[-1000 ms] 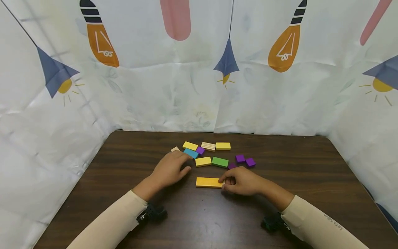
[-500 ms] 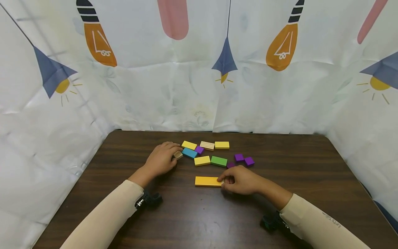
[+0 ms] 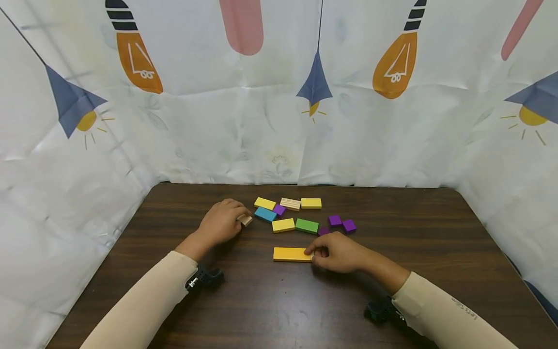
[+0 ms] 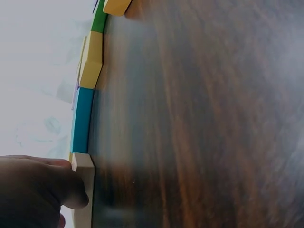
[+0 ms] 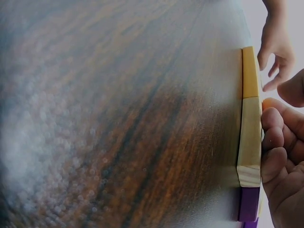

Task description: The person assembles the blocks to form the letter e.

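My left hand [image 3: 221,221] pinches a small pale wooden block [image 3: 245,220] at the left end of the scattered blocks. In the left wrist view, its fingers lie against this wooden block [image 4: 84,164], below a blue block [image 4: 82,121]. Nearer me lies a long yellow strip [image 3: 289,254]. My right hand [image 3: 340,253] holds the strip's right end, with finger and thumb around a pale block that is mostly hidden. In the right wrist view, a pale wooden block [image 5: 250,137] sits end to end with a yellow one [image 5: 250,71], beside the curled fingers.
Behind the strip lie yellow blocks [image 3: 283,226], a green block [image 3: 307,226], a blue block [image 3: 265,214], a striped wooden block [image 3: 290,204] and several purple cubes [image 3: 349,226]. A printed cloth [image 3: 244,135] hangs behind the dark wooden table [image 3: 261,305].
My left hand has moved left from the blue block to the pale wooden block, taken hold of it and shifted it slightly left and nearer. My right hand stays at the strip's end.
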{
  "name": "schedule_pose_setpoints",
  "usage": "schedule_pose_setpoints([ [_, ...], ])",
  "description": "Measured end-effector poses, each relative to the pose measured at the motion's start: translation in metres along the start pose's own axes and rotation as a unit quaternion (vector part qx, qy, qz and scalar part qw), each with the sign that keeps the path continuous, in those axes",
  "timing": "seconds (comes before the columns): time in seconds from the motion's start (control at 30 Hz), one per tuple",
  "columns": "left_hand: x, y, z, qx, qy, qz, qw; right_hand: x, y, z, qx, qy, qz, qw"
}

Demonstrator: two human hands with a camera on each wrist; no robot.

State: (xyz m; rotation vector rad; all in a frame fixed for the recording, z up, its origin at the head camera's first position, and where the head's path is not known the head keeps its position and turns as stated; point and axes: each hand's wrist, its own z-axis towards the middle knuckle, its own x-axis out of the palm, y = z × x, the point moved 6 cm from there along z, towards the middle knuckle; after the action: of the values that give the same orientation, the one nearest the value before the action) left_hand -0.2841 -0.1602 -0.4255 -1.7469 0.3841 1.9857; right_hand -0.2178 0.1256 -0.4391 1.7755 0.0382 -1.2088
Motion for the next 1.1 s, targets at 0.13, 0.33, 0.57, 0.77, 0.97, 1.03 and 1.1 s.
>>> schedule_pose_setpoints([
  [0.13,-0.002,0.002,0.0,-0.004,0.01,-0.006,0.9999,0.0,0.0,0.0,-0.001,-0.001,0.001,1.0],
  [0.33,0.0,0.006,-0.002,-0.02,0.023,-0.007,0.9995,-0.001,0.001,0.0,-0.008,-0.004,-0.001,1.0],
  [0.57,0.001,-0.006,-0.005,-0.032,0.014,-0.043,0.9984,0.0,0.001,0.0,-0.02,-0.01,-0.006,0.9997],
  [0.77,0.001,-0.021,-0.008,-0.03,-0.001,-0.058,0.9978,0.001,0.001,-0.002,-0.026,-0.012,0.0,0.9996],
  [0.97,0.002,-0.031,-0.01,-0.053,0.004,-0.076,0.9956,0.001,0.001,-0.002,-0.023,-0.016,-0.004,0.9996],
  [1.03,0.002,-0.033,-0.01,-0.062,0.007,-0.08,0.9948,0.001,0.001,-0.001,-0.023,-0.017,-0.005,0.9996],
  [1.1,0.003,-0.036,-0.01,-0.069,0.008,-0.082,0.9942,0.001,0.001,-0.001,-0.022,-0.017,-0.007,0.9996],
])
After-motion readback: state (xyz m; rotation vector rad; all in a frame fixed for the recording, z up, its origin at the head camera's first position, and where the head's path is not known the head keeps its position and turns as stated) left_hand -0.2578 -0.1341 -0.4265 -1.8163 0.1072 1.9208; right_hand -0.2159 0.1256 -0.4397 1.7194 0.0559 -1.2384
